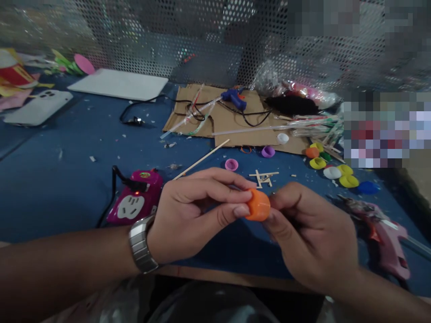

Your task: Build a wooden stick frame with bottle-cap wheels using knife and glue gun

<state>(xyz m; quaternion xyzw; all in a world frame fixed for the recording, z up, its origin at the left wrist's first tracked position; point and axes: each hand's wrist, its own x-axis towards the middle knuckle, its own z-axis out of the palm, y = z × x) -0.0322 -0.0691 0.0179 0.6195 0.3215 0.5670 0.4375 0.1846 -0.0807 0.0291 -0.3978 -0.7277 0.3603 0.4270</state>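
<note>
One orange plastic bottle cap is above the blue tabletop, pinched by your left hand; your right hand is bunched narrow at its right side, hold undetermined. Step judged in hand: two-handed handling; the next move calls for a steady left pinch

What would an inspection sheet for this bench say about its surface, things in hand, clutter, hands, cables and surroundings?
Surface: blue table, dotted with small scraps.
Things in hand: orange cap, held above the table.
Clutter: cardboard with blue glue gun on it; pink glue gun at right; phone at left; loose caps.
Hands: left hand pinches the cap; right hand is at its other side, grip unclear.
Cables: black plug in the purple socket, red light lit; another plug lies on the table.
Surroundings: perforated screen behind the table; far right is pixelated.
</note>
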